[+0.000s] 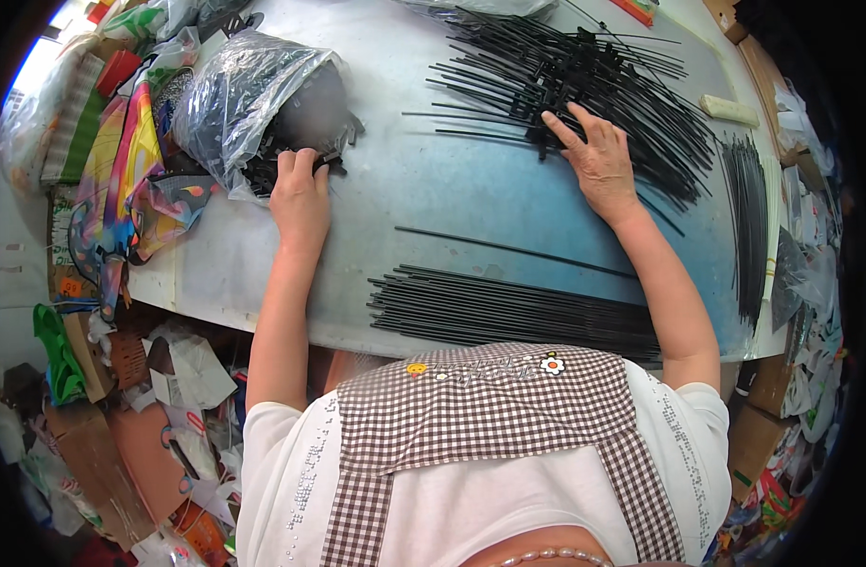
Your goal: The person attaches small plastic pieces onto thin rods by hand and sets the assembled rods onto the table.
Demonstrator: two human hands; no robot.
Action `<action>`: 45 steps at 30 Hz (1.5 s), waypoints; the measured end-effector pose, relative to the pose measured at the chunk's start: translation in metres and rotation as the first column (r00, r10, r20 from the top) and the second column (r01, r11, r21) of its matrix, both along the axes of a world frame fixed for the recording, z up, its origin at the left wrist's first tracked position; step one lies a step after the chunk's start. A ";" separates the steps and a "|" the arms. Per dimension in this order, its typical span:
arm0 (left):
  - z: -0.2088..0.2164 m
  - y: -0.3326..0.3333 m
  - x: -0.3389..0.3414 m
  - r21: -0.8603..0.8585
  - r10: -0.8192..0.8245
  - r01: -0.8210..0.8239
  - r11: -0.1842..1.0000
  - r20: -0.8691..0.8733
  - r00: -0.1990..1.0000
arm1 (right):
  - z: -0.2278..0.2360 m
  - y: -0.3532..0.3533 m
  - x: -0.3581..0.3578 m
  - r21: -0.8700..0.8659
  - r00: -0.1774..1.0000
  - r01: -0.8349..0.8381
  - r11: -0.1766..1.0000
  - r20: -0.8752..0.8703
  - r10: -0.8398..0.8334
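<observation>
A clear plastic bag (pixel 227 106) lies on its side at the left of the table, its mouth turned right and small black plastic parts (pixel 312 121) inside. My left hand (pixel 300 192) is at the lower lip of that mouth, fingers curled and closed over black parts; which piece is pinched I cannot make out exactly. At the upper right lies a heap of thin black rods (pixel 655 142) with black plastic fittings (pixel 552 83) clustered at the middle. My right hand (pixel 598 163) rests at the heap's near edge, fingers apart, thumb and forefinger stretched toward the fittings.
A bundle of loose black rods (pixel 508 304) lies along the near edge, with a single rod (pixel 508 249) beyond it. More rods (pixel 746 227) stand in a row at the right edge, near a pale block (pixel 728 111). Colourful cloth (pixel 121 180) hangs at left. Cardboard clutter (pixel 102 463) fills the lower left.
</observation>
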State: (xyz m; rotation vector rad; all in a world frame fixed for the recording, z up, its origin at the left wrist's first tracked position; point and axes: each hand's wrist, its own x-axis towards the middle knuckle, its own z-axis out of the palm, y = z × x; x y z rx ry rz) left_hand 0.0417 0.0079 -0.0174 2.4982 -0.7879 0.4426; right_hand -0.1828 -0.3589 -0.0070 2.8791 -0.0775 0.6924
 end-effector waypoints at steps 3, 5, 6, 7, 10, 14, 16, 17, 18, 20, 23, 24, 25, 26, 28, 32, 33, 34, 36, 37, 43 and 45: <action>-0.005 0.004 0.001 -0.061 -0.038 0.038 0.997 -0.002 0.999 | 0.033 0.034 -0.006 0.055 0.996 -0.073 0.996 0.054 0.070; -0.003 0.005 -0.006 -0.109 -0.034 0.032 0.994 -0.013 0.999 | 0.037 0.064 -0.022 0.255 0.988 -0.147 0.956 -0.003 0.153; -0.003 0.002 -0.007 -0.137 -0.043 0.040 0.990 -0.020 0.999 | 0.034 0.077 -0.032 0.420 0.975 -0.153 0.895 -0.081 0.205; -0.004 0.000 -0.007 -0.138 -0.048 0.044 0.989 -0.023 0.999 | 0.033 0.093 -0.037 0.419 0.976 -0.148 0.896 -0.084 0.201; -0.005 -0.006 -0.004 -0.050 -0.080 0.082 0.995 0.038 0.996 | 0.028 0.117 -0.040 0.546 0.914 -0.031 0.837 -0.323 0.245; -0.001 -0.003 -0.008 -0.175 -0.103 0.080 0.981 -0.125 0.987 | 0.018 0.118 -0.042 0.539 0.914 -0.111 0.835 -0.275 0.300; 0.003 -0.004 -0.014 -0.340 -0.130 0.015 0.940 -0.318 0.939 | 0.026 0.120 -0.044 0.694 0.967 -0.100 0.713 -0.101 0.234; 0.004 -0.005 -0.019 -0.477 -0.187 -0.080 0.875 -0.488 0.853 | 0.030 0.121 -0.045 0.760 0.982 -0.106 0.641 -0.019 0.186; 0.007 -0.006 -0.024 -0.578 -0.270 -0.201 0.791 -0.624 0.733 | 0.034 0.122 -0.043 0.760 0.982 -0.105 0.642 -0.021 0.186; 0.018 -0.009 -0.039 -0.628 -0.348 -0.222 0.746 -0.651 0.674 | 0.045 0.125 -0.037 0.753 0.985 -0.126 0.646 0.017 0.172; 0.029 -0.015 -0.055 -0.713 -0.505 -0.276 0.645 -0.668 0.546 | 0.045 0.127 -0.031 0.754 0.987 -0.124 0.645 0.028 0.157; 0.032 -0.016 -0.060 -0.742 -0.568 -0.297 0.601 -0.658 0.495 | 0.045 0.127 -0.030 0.761 0.987 -0.116 0.638 0.017 0.158; 0.034 -0.016 -0.064 -0.767 -0.628 -0.320 0.557 -0.640 0.442 | 0.045 0.128 -0.029 0.768 0.987 -0.107 0.631 0.007 0.159; 0.035 -0.016 -0.067 -0.787 -0.685 -0.346 0.511 -0.616 0.390 | 0.045 0.129 -0.028 0.768 0.987 -0.107 0.631 0.006 0.160; 0.036 -0.016 -0.072 -0.797 -0.719 -0.356 0.488 -0.598 0.353 | 0.046 0.130 -0.027 0.767 0.984 -0.136 0.627 0.033 0.174; 0.038 -0.016 -0.073 -0.813 -0.797 -0.392 0.430 -0.546 0.258 | 0.042 0.130 -0.027 0.763 0.979 -0.179 0.621 0.078 0.186; 0.038 -0.016 -0.073 -0.811 -0.809 -0.410 0.418 -0.537 0.238 | 0.042 0.129 -0.028 0.762 0.977 -0.193 0.618 0.094 0.189; 0.038 -0.016 -0.073 -0.807 -0.821 -0.429 0.405 -0.528 0.219 | 0.043 0.128 -0.029 0.762 0.977 -0.193 0.618 0.094 0.190; 0.034 -0.012 -0.069 -0.806 -0.836 -0.430 0.408 -0.518 0.178 | 0.050 0.124 -0.034 0.631 0.983 -0.168 0.757 0.051 0.175; 0.031 -0.010 -0.067 -0.804 -0.851 -0.429 0.411 -0.507 0.137 | 0.053 0.123 -0.035 0.556 0.986 -0.154 0.817 0.031 0.164; 0.035 -0.035 -0.110 -0.664 -0.723 -0.287 0.690 -0.656 -0.219 | 0.056 0.136 -0.028 0.727 0.969 -0.207 0.655 0.062 0.238; 0.041 -0.052 -0.123 -0.654 -0.699 -0.253 0.713 -0.694 -0.172 | 0.053 0.148 -0.022 0.865 0.992 -0.074 0.496 0.012 0.127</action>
